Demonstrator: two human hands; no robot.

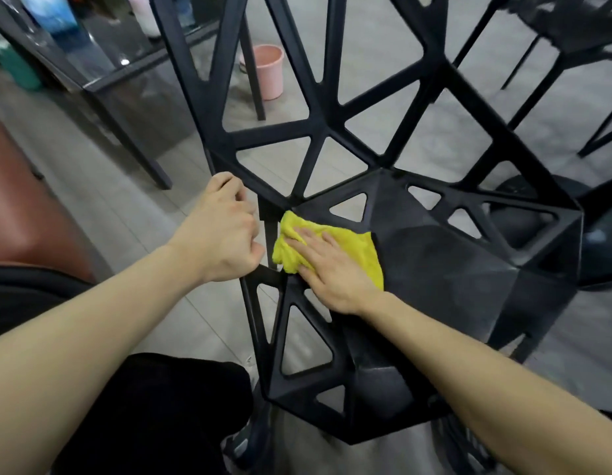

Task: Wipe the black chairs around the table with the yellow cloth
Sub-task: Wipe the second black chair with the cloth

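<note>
Head view: left hand (225, 231), its grip curled round the frame, steadies the stiff, light-looking black chair (452, 269); right hand (328, 265), fingers flat, presses the soft yellow cloth (352, 245) on its seat.

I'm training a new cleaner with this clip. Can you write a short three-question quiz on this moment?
1. True or false: the left hand holds the yellow cloth.
2. What does the right hand press the cloth against?
A. the glass-topped table
B. the seat of the black lattice plastic chair
C. the pink plastic bucket
3. Fill in: the left hand's fingers curl round the chair's ____ edge.

Key: 1 false; 2 B; 3 backrest.
</note>
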